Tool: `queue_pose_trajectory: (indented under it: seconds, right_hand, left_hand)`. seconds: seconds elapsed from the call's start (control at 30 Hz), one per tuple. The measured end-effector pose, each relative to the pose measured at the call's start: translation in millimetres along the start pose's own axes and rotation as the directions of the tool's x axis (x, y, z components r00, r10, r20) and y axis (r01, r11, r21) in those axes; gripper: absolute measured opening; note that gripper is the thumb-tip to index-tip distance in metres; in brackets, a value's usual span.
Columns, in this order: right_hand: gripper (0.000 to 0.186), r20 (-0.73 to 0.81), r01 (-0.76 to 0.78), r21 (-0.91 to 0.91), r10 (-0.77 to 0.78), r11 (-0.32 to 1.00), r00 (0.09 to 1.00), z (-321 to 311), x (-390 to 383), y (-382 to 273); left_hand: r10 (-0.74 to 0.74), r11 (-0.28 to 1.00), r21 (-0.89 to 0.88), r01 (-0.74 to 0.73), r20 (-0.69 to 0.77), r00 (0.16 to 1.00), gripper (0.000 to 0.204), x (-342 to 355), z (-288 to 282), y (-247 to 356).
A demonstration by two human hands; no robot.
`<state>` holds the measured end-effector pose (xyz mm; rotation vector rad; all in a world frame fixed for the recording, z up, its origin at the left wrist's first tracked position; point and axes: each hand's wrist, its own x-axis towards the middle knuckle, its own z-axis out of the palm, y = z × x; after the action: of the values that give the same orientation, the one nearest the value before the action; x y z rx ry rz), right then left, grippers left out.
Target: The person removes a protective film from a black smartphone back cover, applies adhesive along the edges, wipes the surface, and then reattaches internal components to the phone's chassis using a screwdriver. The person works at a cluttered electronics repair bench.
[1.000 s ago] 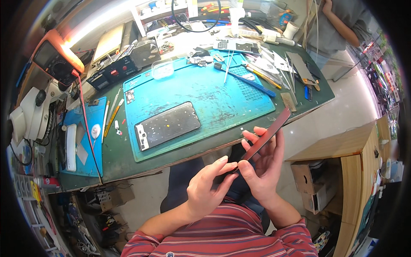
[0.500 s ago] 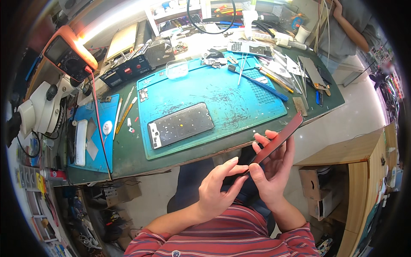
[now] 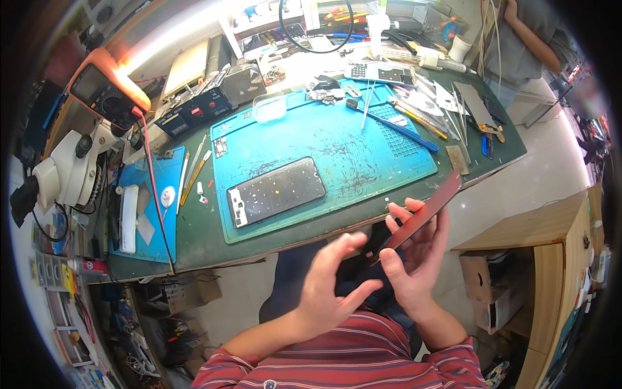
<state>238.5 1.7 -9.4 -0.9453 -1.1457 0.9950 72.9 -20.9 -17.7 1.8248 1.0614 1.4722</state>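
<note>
Desk (image 3: 204,217): green top, cluttered; blue mat (image 3: 285,139) on it
Black phone part (image 3: 285,191): flat on mat, speckled
Red panel (image 3: 427,211): thin, tilted, in right hand (image 3: 414,266), out by desk's front edge
Right fingers: gripping panel, thumb near its lower end
Left hand (image 3: 324,282): thumb and fingers spread, nothing held, near panel
Risk: panel could slip floorward, likely cause one-handed hold; knocking desk edge may chip it

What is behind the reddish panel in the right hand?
Fingers of the right hand pass behind the reddish panel, some tips showing past its edge; its back face is hidden.
</note>
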Motion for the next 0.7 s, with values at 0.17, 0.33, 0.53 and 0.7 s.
queue_pose_trajectory:
  seconds: [0.17,0.33,0.53,0.7]
  right_hand:
    - [0.108,-0.081,0.038,-0.005,-0.038,0.999,0.996,-23.9,-0.8,2.6]
    - [0.107,-0.087,0.034,-0.017,-0.035,0.999,0.996,-33.6,-3.9,3.5]
    - [0.107,-0.108,0.015,-0.05,-0.02,0.999,0.994,-43.5,-6.9,3.9]
    - [0.105,-0.131,-0.001,-0.071,-0.008,0.997,0.991,-53.0,-7.4,3.9]
  left_hand:
    - [0.063,0.92,0.391,0.02,-0.198,0.978,0.073,65.6,-103.6,-14.5]
    - [-0.462,0.579,0.806,0.125,0.197,0.865,0.054,136.9,-174.4,-28.8]
    - [-0.697,0.573,0.818,0.058,0.449,0.559,0.069,175.0,-157.1,-33.9]
    - [-0.673,0.588,0.808,-0.031,0.511,0.534,0.072,181.5,-146.6,-46.9]
